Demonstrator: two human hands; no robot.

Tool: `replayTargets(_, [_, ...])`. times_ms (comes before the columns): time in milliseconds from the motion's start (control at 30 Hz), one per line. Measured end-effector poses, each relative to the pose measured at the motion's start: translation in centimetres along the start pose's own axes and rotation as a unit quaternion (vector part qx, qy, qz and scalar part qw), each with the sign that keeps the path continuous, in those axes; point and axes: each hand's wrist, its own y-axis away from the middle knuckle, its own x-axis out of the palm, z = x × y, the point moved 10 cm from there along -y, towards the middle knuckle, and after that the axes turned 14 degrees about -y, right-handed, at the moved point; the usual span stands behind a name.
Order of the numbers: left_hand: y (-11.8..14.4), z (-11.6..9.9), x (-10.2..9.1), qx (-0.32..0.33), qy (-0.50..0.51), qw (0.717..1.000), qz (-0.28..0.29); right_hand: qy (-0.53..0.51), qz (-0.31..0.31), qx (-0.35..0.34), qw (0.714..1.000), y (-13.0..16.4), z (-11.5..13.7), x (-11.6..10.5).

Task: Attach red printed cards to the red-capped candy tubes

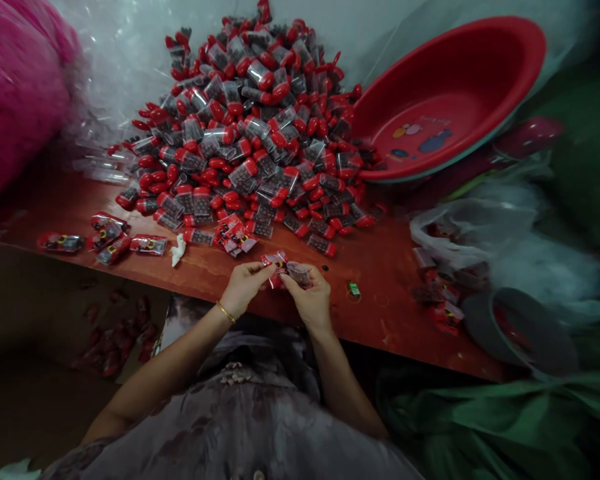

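My left hand (244,288) is closed, its fingertips pinching a small red printed plastic sleeve (275,260) with black and yellow marks. Beside it, my right hand (311,300) grips a small clear plastic container (299,272), its thumb against the sleeve's edge. The sleeve and the container meet between my hands; whether one is inside the other I cannot tell. Just beyond lies a stack of printed sleeves (234,237). A big heap of clear containers with red ends (250,147) rises behind it. Several sleeved containers (149,245) lie to the left.
A red basin (450,73) leans tilted at the heap's right. Pink bagged material (20,93) stands far left. On the right are a clear plastic bag (480,220) and a grey bucket (530,333). A white scrap (178,251) and a green item (353,289) lie on the red-brown table (380,247).
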Motion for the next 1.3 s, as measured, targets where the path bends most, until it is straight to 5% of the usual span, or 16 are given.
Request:
replayTargets(367, [-0.3, 1.7, -1.3, -0.085, 0.099, 0.991, -0.006, -0.146, 0.059, 0.129, 0.979, 3.0, -1.7, -0.2])
replayTargets(667, [0.6, 1.8, -0.7, -0.083, 0.09, 0.992, -0.031, 0.088, 0.101, 0.012, 0.991, 4.7, 0.1, 0.3])
replayTargets(800, [0.8, 1.5, -0.9, -0.073, 0.078, 0.993, -0.044, 0.095, 0.101, 0.014, 0.99, 4.5, 0.0, 0.4])
replayTargets(1067, [0.5, 0.8, -0.8, 0.009, 0.067, 0.995, -0.071, -0.091, 0.113, 0.151, 0.978, 5.0, -3.2, 1.4])
replayTargets(1300, [0.4, 0.5, -2.0, 0.048, 0.021, 0.991, -0.121, -0.007, 0.114, 0.116, 0.987, 4.6, -2.6, 1.3])
